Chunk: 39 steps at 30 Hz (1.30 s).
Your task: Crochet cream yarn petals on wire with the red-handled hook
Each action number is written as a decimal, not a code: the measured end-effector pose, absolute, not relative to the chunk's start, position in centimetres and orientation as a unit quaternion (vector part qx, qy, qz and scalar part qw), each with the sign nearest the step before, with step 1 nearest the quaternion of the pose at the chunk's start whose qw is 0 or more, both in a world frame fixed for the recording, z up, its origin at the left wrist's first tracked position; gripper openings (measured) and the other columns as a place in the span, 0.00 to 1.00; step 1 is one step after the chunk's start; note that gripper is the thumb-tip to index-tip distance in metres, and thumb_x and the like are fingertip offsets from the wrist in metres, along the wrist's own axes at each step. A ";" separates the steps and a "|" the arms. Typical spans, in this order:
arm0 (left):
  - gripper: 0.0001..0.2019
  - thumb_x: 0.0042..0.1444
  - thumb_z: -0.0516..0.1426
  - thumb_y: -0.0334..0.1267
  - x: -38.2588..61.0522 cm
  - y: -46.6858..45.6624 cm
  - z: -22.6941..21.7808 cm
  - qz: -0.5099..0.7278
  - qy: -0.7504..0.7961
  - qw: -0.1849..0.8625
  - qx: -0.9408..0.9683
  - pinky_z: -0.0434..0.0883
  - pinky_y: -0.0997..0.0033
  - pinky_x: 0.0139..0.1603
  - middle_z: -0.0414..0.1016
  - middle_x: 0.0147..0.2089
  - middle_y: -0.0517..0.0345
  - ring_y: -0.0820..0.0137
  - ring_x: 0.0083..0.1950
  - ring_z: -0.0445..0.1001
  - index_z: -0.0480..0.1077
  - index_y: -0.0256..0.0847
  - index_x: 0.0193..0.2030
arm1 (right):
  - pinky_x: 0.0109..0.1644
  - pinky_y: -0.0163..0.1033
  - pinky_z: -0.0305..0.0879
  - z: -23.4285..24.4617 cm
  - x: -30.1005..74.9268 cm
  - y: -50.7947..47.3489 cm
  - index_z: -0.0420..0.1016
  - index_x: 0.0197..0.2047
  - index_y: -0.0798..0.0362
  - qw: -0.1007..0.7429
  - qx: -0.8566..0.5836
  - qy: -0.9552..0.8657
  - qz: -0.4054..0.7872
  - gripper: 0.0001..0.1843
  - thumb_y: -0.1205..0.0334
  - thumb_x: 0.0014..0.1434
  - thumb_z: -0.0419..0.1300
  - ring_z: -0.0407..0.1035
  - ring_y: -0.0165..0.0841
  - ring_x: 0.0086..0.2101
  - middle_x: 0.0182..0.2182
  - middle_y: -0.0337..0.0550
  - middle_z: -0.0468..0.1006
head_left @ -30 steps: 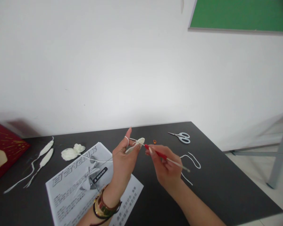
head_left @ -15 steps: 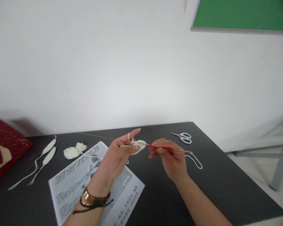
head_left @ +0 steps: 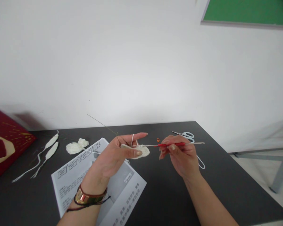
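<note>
My left hand (head_left: 115, 155) pinches a small cream crocheted petal (head_left: 141, 151) between thumb and fingers, with white yarn (head_left: 132, 138) looped over its outstretched index finger. My right hand (head_left: 180, 154) grips a red-handled crochet hook (head_left: 172, 144) held level, its metal tip reaching into the petal's edge. Both hands hover above a dark table (head_left: 214, 175). A printed instruction sheet (head_left: 94, 182) lies under my left wrist, which wears a gold bangle.
Cream crocheted flower parts (head_left: 75, 146) and two slim leaf pieces (head_left: 50, 146) lie at the left. Light blue scissors (head_left: 187, 135) and a small orange marker (head_left: 158, 140) sit behind my right hand. A red box (head_left: 4, 144) stands far left. The wall is close behind.
My left hand has turned palm-up and lowered the petal. My right hand has swung the hook from slanted to level and drawn it rightward. The view has shifted slightly left.
</note>
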<state>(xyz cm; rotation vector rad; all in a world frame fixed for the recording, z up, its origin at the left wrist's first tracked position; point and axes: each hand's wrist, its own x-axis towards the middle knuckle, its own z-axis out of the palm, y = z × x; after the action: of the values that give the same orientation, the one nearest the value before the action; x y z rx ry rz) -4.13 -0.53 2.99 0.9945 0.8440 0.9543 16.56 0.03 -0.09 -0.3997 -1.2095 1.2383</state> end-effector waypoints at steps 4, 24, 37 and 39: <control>0.25 0.38 0.67 0.28 -4.2 -0.6 3.1 0.410 0.373 0.710 0.435 0.61 0.74 0.34 0.71 0.29 0.61 0.76 0.29 0.67 0.75 0.41 0.48 | 0.22 0.37 0.72 0.1 17.0 0.3 0.77 0.34 0.53 0.622 -0.172 -0.548 0.533 0.03 0.65 0.54 0.62 0.72 0.32 0.25 0.27 0.42 0.76; 0.22 0.40 0.63 0.27 -4.8 -0.1 2.4 0.287 0.316 0.771 0.473 0.63 0.73 0.28 0.76 0.28 0.54 0.72 0.25 0.70 0.75 0.36 0.47 | 0.24 0.38 0.76 1.0 19.3 -0.3 0.78 0.34 0.53 0.531 -0.176 -0.636 0.532 0.04 0.64 0.54 0.63 0.73 0.31 0.25 0.32 0.43 0.73; 0.22 0.37 0.65 0.29 -4.7 -0.2 2.5 0.272 0.325 0.767 0.481 0.63 0.74 0.27 0.76 0.27 0.55 0.73 0.24 0.69 0.77 0.37 0.44 | 0.25 0.38 0.75 1.5 19.7 -0.7 0.76 0.33 0.54 0.512 -0.185 -0.643 0.538 0.04 0.63 0.54 0.63 0.73 0.32 0.26 0.33 0.43 0.72; 0.22 0.38 0.65 0.28 -4.7 -0.2 2.5 0.263 0.328 0.764 0.489 0.63 0.75 0.27 0.77 0.27 0.55 0.73 0.24 0.70 0.77 0.38 0.44 | 0.25 0.38 0.75 1.5 19.7 -0.6 0.75 0.33 0.55 0.514 -0.185 -0.639 0.541 0.04 0.63 0.55 0.62 0.73 0.32 0.26 0.32 0.43 0.72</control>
<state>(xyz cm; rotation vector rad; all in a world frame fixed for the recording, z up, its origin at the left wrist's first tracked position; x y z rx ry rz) -4.68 -0.20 2.45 1.0624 0.7139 0.5727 19.71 -0.64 1.45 -0.4459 -1.5363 1.3015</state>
